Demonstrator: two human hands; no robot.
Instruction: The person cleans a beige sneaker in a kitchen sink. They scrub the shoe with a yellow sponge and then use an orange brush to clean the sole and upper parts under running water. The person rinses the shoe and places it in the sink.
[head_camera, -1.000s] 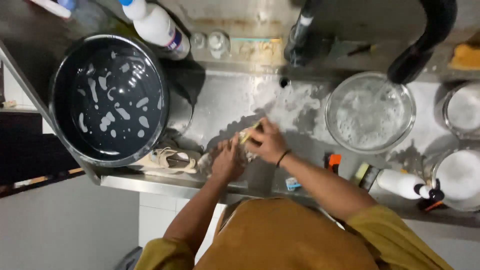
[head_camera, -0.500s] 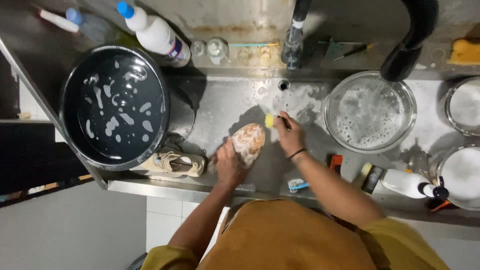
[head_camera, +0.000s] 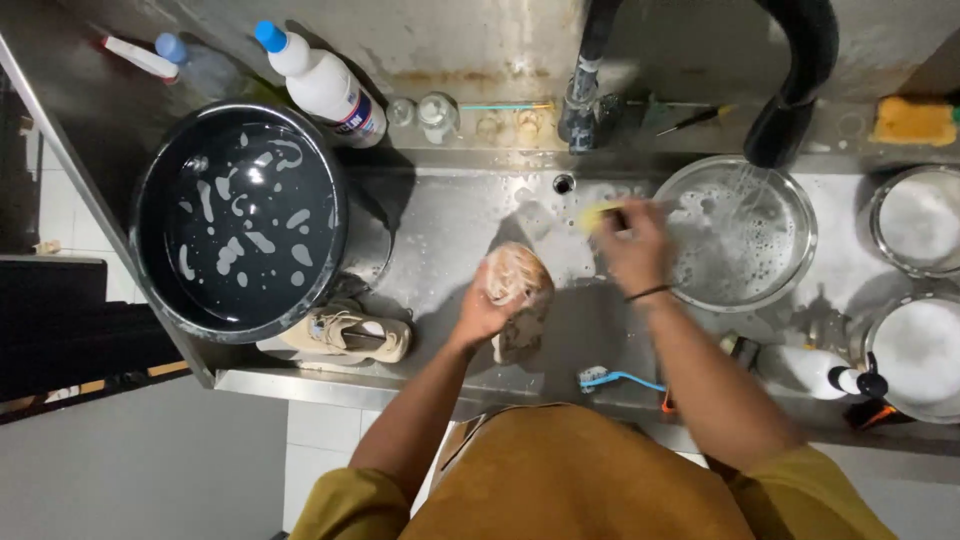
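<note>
Head view: left hand (head_camera: 480, 315) fingers grip the soapy shoe (head_camera: 517, 290) mid-desk, right hand (head_camera: 632, 250) fingers pinch a yellow brush (head_camera: 598, 214); best scrub gently, holding tight.

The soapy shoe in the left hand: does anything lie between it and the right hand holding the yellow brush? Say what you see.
Nothing visible does. The left hand holds the shoe sole up over the sink floor. The right hand with the yellow brush is just beside it, near the foamy bowl; only wet steel lies between.
</note>
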